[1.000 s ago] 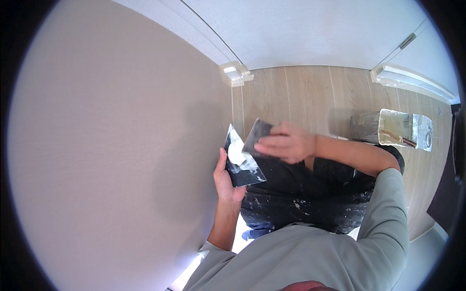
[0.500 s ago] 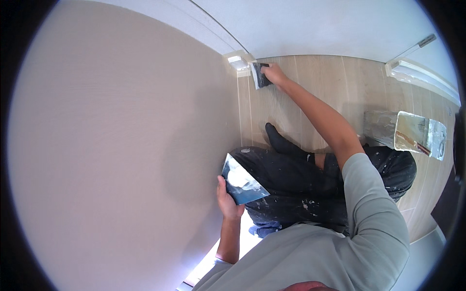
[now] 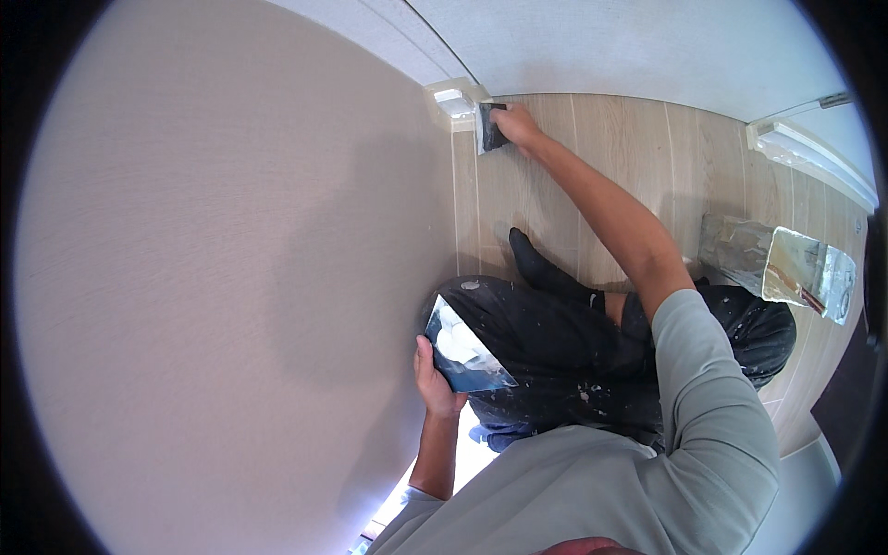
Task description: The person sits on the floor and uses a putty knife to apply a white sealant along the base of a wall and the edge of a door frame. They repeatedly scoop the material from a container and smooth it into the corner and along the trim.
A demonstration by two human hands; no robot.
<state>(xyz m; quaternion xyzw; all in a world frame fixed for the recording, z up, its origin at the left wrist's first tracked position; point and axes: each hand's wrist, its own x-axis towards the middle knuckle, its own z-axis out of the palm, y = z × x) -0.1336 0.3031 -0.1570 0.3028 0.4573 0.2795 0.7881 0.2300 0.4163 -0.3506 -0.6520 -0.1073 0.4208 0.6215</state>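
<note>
My right hand (image 3: pixel 518 128) is closed on a broad putty knife (image 3: pixel 490 129) with a dark grip. Its blade stands at the foot of the white door trim (image 3: pixel 454 102), where wall, door and floor meet; whether the edge touches the trim I cannot tell. By my knee, my left hand (image 3: pixel 437 377) grips a second wide blade (image 3: pixel 476 372), tilted flat side up. A lump of white putty (image 3: pixel 455 342) lies on that blade. The fingers under it are hidden.
A beige wall (image 3: pixel 231 231) rises close on my left, and a white door (image 3: pixel 638 46) stands ahead. On the wood floor (image 3: pixel 638 148), right of my leg, is a putty-smeared bucket (image 3: pixel 735 250) with a brown-handled tool in it. More white trim (image 3: pixel 814 159) runs at the far right.
My right hand and its putty knife have shifted slightly up and left in the picture. The view has turned a little. My left hand keeps its hold on the loaded blade.
</note>
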